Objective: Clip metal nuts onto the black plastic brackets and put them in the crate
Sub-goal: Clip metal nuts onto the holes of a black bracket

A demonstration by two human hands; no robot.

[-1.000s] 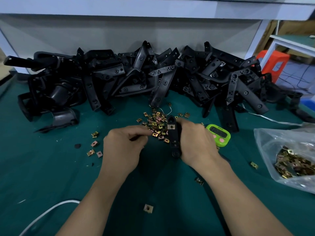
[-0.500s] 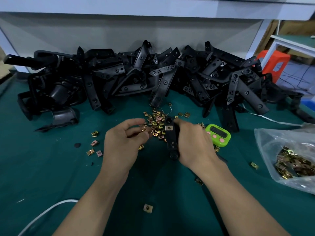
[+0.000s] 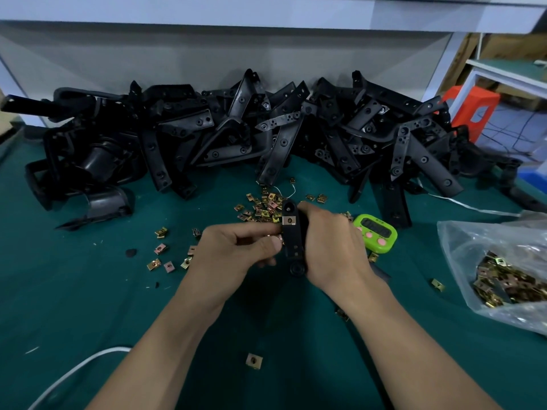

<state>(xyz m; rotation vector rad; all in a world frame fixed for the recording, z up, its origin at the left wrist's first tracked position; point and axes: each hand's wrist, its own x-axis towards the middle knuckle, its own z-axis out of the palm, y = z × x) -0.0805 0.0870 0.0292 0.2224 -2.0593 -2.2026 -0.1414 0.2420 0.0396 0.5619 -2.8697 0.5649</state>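
Right hand point(image 3: 331, 250) grips bracket point(image 3: 293, 242) — long axis pointing away; left hand point(image 3: 231, 253) curled beside — hold unclear.

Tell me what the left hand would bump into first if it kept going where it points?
The black plastic bracket that the right hand grips; the left hand seems almost on it.

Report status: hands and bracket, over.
Right hand grips bracket, one nut clipped on. Left hand pinching at its edge, contents unclear. Crate not in view.
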